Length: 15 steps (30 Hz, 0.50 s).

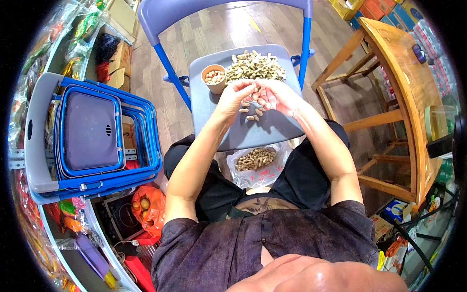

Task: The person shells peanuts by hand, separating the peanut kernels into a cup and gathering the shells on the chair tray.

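My left hand [240,94] and my right hand [276,96] meet above the seat of a blue-grey folding chair [209,117]. Their fingertips pinch a peanut [256,89] between them. Several more peanuts [263,102] rest in the curled fingers of my right hand. Below the hands, a few loose unshelled peanuts [253,117] lie on the seat. Just beyond is a heap of peanut shells [255,66], some of them partly behind my fingers. Left of the heap stands a cup [212,87] with shelled peanuts [214,76] in it.
A plastic bag [272,176] of unshelled peanuts [255,159] sits between my legs. Stacked folding chairs [92,131] stand on the left, near an orange bag [151,214] of round produce. A wooden table [396,73] is on the right. Shelves with packaged goods line the left side.
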Each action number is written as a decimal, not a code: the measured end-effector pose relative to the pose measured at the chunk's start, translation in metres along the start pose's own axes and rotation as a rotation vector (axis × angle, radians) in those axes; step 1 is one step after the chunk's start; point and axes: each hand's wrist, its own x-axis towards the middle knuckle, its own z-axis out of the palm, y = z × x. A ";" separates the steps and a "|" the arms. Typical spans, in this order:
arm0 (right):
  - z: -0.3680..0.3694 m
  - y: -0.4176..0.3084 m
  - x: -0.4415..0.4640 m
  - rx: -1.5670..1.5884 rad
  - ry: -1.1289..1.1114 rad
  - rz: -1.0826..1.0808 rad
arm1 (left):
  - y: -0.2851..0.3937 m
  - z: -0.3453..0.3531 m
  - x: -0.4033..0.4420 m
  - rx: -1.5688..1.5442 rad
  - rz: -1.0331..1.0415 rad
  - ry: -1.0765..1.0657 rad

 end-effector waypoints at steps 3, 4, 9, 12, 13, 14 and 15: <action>0.001 0.000 -0.001 0.077 -0.004 0.008 | 0.006 0.002 -0.003 -0.183 -0.052 -0.075; 0.003 -0.002 -0.002 0.077 -0.005 0.007 | 0.006 0.000 -0.002 -0.183 -0.052 -0.075; 0.006 -0.007 -0.007 0.032 0.030 -0.006 | 0.004 -0.004 0.001 -0.336 -0.082 -0.215; 0.010 -0.007 -0.008 -0.007 0.064 -0.021 | 0.005 -0.003 -0.001 -0.322 -0.089 -0.195; 0.010 -0.005 -0.007 -0.007 0.063 -0.020 | 0.007 -0.001 -0.003 -0.322 -0.088 -0.194; 0.008 -0.003 -0.005 -0.076 0.086 -0.052 | 0.009 0.002 -0.006 -0.379 -0.114 -0.140; 0.006 0.000 -0.004 -0.144 0.109 -0.083 | 0.011 0.004 -0.008 -0.436 -0.140 -0.087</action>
